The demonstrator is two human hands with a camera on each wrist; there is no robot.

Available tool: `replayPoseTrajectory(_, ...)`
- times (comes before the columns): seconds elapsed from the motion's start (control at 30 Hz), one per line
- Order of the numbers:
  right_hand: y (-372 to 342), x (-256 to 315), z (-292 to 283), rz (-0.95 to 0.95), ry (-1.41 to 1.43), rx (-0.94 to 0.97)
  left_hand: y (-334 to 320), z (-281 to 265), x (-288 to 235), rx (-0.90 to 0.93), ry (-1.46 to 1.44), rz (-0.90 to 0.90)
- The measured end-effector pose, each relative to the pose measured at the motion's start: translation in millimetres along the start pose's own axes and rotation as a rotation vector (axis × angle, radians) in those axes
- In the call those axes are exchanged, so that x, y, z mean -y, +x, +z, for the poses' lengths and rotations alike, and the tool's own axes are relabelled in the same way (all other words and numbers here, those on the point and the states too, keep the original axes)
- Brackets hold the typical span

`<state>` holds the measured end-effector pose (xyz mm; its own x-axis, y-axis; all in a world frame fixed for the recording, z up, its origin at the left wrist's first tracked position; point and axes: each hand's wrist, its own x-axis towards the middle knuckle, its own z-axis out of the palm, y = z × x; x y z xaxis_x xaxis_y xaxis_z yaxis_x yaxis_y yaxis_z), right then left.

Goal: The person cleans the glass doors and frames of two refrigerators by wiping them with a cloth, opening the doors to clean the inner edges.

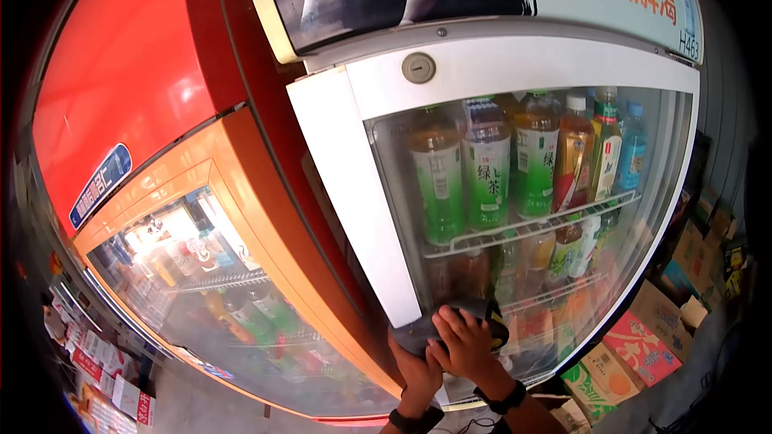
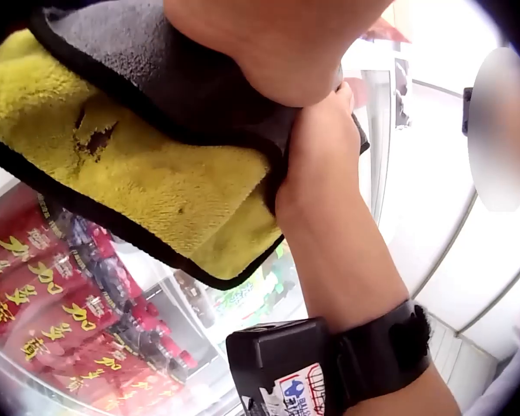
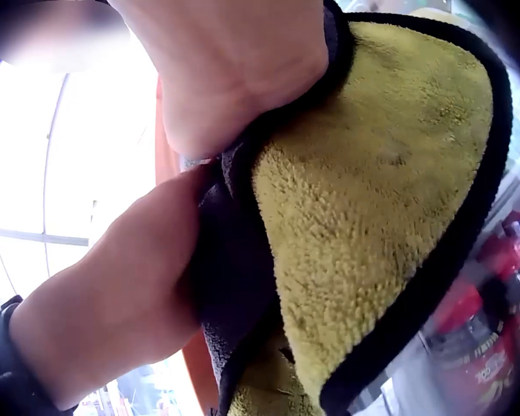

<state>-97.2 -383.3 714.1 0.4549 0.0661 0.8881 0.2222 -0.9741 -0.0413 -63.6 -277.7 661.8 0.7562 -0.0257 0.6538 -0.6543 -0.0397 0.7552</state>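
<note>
A grey and yellow cloth (image 1: 415, 336) with black edging is wrapped around the lower end of the white door frame (image 1: 366, 193) of a drinks fridge. My left hand (image 1: 417, 371) grips it from the near left side, its fingers partly hidden. Curled over its top is my right hand (image 1: 466, 345), close beside the left. The yellow side of the cloth (image 2: 156, 165) hangs below the heel of my left hand (image 2: 277, 43) in the left wrist view. In the right wrist view, the cloth (image 3: 373, 182) hangs beside my right hand (image 3: 234, 78).
Bottles (image 1: 488, 169) stand on wire shelves behind the fridge glass. An orange-framed fridge (image 1: 265, 217) with a red top is at the left. Cardboard boxes (image 1: 643, 345) lie on the right, and more cartons (image 1: 100, 362) are at the far left.
</note>
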Motion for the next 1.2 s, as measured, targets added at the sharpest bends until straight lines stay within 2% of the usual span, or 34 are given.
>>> replayPoseTrajectory(0.03,-1.8,-3.5,3.9,-0.029,-0.004,-0.004,2.2,5.3,10.0,-0.045,-0.087,0.002)
replayPoseTrajectory(0.1,-1.3,-6.0,9.6,-0.035,-0.04,0.001,8.4,12.4,19.2,-0.126,-0.209,-0.118)
replayPoseTrajectory(0.2,-1.1,-8.6,18.0,-0.078,-0.154,-0.038,15.2,21.1,47.8,-0.171,-0.403,-0.219)
replayPoseTrajectory(0.27,-0.9,-9.5,19.1,-0.089,-0.18,-0.052,10.6,23.8,36.2,-0.218,-0.242,-0.107)
replayPoseTrajectory(0.4,0.0,-5.7,14.4,-0.063,-0.141,-0.028,10.4,6.2,28.3,-0.113,0.123,0.098)
replayPoseTrajectory(0.53,-2.9,-4.0,7.9,-0.06,-0.083,0.022,-7.8,5.6,47.8,-0.095,0.0,0.0)
replayPoseTrajectory(0.7,-29.5,-6.6,20.1,-0.063,-0.013,0.074,-31.3,9.9,57.2,-0.041,0.066,-0.039)
replayPoseTrajectory(0.9,-35.0,-3.6,22.8,-0.062,-0.031,0.066,-34.8,7.5,54.8,0.005,0.123,-0.036)
replayPoseTrajectory(1.0,-36.4,-4.7,23.4,-0.065,-0.024,0.075,-36.1,10.4,56.6,-0.056,0.236,0.042)
replayPoseTrajectory(1.07,-38.3,-5.0,25.9,-0.055,0.003,0.085,-49.0,11.2,92.2,-0.009,0.138,-0.048)
replayPoseTrajectory(1.2,-33.4,-1.1,27.1,-0.03,-0.007,0.06,-38.5,12.9,83.5,-0.072,0.059,-0.119)
